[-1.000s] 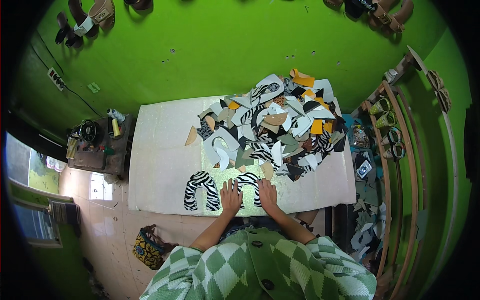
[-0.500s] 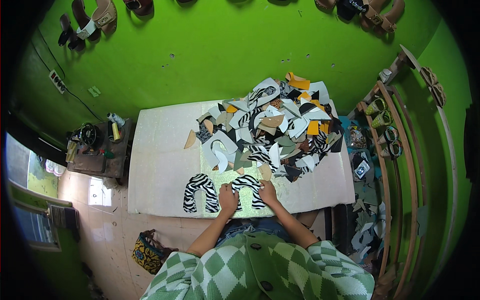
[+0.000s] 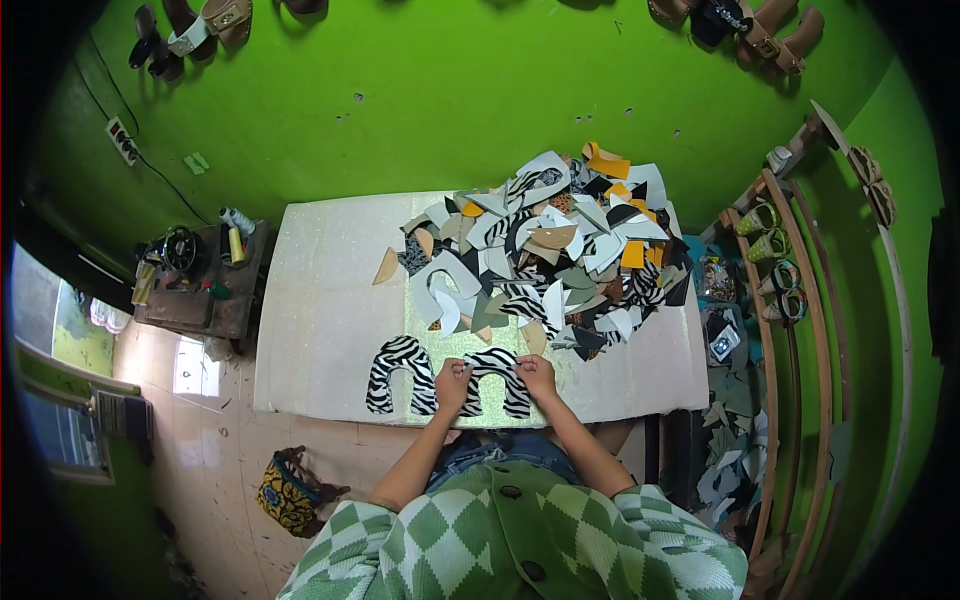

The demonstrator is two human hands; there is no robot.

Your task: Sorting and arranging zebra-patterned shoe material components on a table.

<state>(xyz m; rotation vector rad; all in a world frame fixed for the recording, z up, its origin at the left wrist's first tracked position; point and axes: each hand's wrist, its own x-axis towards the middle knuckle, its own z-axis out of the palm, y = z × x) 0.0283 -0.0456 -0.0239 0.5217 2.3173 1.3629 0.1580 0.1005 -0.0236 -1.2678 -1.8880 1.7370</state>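
Observation:
A zebra-print arch-shaped piece (image 3: 493, 361), black and white like cut shoe-upper material, lies at the front edge of the table before me. My left hand (image 3: 453, 384) pinches its left side near the top, fingers closed. On its right shoulder, my right hand (image 3: 537, 377) grips it in the same way, thumb and fingertips together. Just left of my left hand, a second zebra-print arch piece (image 3: 401, 352) rests flat and untouched. Beyond both hands spreads a heap of cut scraps (image 3: 560, 250) in white, grey, tan, yellow and zebra print.
The pale table (image 3: 320, 300) stands against a green wall. At the left is a small wooden stand (image 3: 205, 310) with a sewing machine (image 3: 180, 250) and thread spools (image 3: 235, 243). Wooden racks (image 3: 805, 320) with sandals line the right. A patterned bag (image 3: 288, 495) sits on the floor.
The view has shifted slightly. My fingertips have moved a little along the upper edge of the held arch piece, both hands still on it. The other arch piece stays put.

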